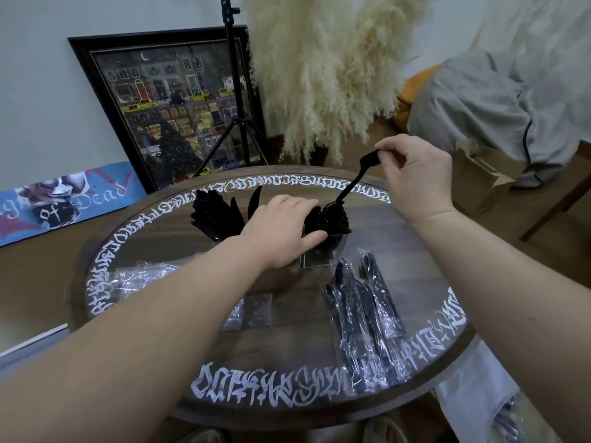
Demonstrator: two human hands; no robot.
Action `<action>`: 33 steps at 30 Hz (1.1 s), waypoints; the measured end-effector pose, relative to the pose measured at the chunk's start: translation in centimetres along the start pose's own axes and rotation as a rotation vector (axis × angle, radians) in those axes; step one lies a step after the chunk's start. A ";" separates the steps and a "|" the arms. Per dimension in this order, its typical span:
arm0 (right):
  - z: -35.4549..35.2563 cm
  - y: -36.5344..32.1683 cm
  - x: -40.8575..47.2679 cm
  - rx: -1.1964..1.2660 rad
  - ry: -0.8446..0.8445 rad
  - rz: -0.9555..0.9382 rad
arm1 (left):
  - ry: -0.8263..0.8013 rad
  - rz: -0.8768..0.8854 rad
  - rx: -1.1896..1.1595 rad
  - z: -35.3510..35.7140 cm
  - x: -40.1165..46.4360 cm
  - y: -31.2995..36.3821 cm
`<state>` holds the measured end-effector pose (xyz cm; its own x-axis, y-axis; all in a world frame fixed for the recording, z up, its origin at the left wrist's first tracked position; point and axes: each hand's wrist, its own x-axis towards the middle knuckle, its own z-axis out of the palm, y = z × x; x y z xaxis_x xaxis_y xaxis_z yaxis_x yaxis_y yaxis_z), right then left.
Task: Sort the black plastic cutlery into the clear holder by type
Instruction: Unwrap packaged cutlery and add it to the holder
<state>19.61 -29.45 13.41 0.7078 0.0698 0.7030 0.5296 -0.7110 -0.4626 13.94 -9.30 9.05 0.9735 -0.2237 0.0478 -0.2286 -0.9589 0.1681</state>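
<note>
Two bare hands over a round dark wooden table, its rim ringed with white calligraphic lettering. At frame centre the left hand lies flat on the clear holder, fingers straight and together, thumb spread along the front of it. Right of centre and higher, the right hand pinches one black plastic piece by its broad end between thumb and fingertips, the slim handle slanting down-left so its lower tip meets the fanned stack of black cutlery packed in the holder's right compartment; whether that pinched end is a fork head or a spoon bowl, I cannot tell. To the left of the left hand, a second bunch of black cutlery bristles up from the holder, glossy, pointed and blade-like. In the lower right of the table lie wrapped cutlery packs, long black pieces in crinkly clear film, at least four, overlapping so an exact count is out of reach. Left of centre, one heap of crumpled clear wrappers, shiny and creased. Near bottom centre, two small flat clear packets side by side. Behind, upper left, one framed painting leans on the wall with one black tripod before it, and feathery cream pampas grass hangs at upper centre.
</note>
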 end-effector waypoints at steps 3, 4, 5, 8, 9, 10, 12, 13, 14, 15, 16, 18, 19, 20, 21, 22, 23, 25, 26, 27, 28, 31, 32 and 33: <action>0.6 0.2 -0.1 0.027 -0.063 0.007 | 0.031 0.006 -0.015 0.3 -0.1 -0.1; 0.8 0.1 -0.2 0.037 -0.076 0.006 | 0.039 0.005 -0.016 0.4 -0.1 -0.1; 1.1 0.1 -0.2 0.046 -0.090 0.001 | 0.044 0.002 -0.017 0.5 -0.1 -0.2; 2.0 -0.2 -0.6 0.018 -0.187 -0.029 | 0.046 0.001 -0.020 0.9 0.0 -0.1; 2.3 -0.2 -0.8 -0.009 -0.226 -0.051 | 0.051 0.004 -0.025 0.9 0.0 -0.1; 2.6 -0.4 -1.0 -0.032 -0.263 -0.074 | 0.056 0.005 -0.033 0.9 0.0 -0.2; 3.0 -0.6 -1.2 -0.064 -0.342 -0.081 | 0.068 0.003 -0.045 0.8 -0.1 -0.2; 3.3 -0.8 -1.2 -0.082 -0.389 -0.067 | 0.073 0.004 -0.047 0.8 -0.1 -0.2; 3.5 -0.8 -1.2 -0.102 -0.438 -0.053 | 0.078 0.006 -0.048 0.8 -0.1 -0.2; 3.7 -0.9 -1.2 -0.122 -0.483 -0.041 | 0.082 0.009 -0.046 0.9 -0.1 -0.1; 3.8 -0.9 -1.1 -0.141 -0.522 -0.032 | 0.087 0.012 -0.045 0.9 -0.2 -0.1; 4.1 -0.9 -1.1 -0.188 -0.602 -0.017 | 0.090 0.017 -0.041 1.0 -0.2 -0.1; 4.2 -0.7 -1.1 -0.215 -0.645 -0.009 | 0.089 0.020 -0.033 1.0 -0.2 -0.2; 4.4 -0.6 -1.2 -0.235 -0.682 0.002 | 0.086 0.022 -0.021 1.0 -0.2 -0.2; 4.5 -0.4 -1.3 -0.246 -0.705 0.017 | 0.082 0.025 -0.006 1.1 -0.2 -0.3; 4.6 -0.2 -1.4 -0.251 -0.717 0.036 | 0.075 0.026 0.006 1.2 -0.1 -0.3; 4.6 0.0 -1.6 -0.252 -0.723 0.054 | 0.070 0.027 0.013 1.3 -0.1 -0.3; 4.4 0.2 -1.9 -0.230 -0.743 0.094 | 0.061 0.024 0.008 1.2 -0.1 -0.3; 4.1 0.2 -2.1 -0.201 -0.752 0.115 | 0.064 0.023 0.007 1.2 -0.1 -0.3; 3.8 0.1 -2.3 -0.163 -0.750 0.137 | 0.078 0.023 0.008 1.1 -0.2 -0.3; 3.4 0.1 -2.6 -0.129 -0.727 0.161 | 0.103 0.025 0.010 1.0 -0.4 -0.2; 1.7 -0.1 -3.9 -0.072 -0.549 0.243 | 0.239 0.045 0.004 0.7 -1.5 0.3; 1.0 0.0 -4.6 -0.057 -0.503 0.270 | 0.287 0.063 -0.011 0.7 -2.2 0.7; 0.4 0.0 -5.5 -0.047 -0.483 0.299 | 0.324 0.086 -0.025 0.9 -3.0 1.2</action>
<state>15.85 -29.57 9.34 0.9630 0.1647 0.2133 0.2597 -0.7789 -0.5709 10.79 -9.94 8.17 0.8984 -0.2327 0.3725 -0.3140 -0.9333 0.1742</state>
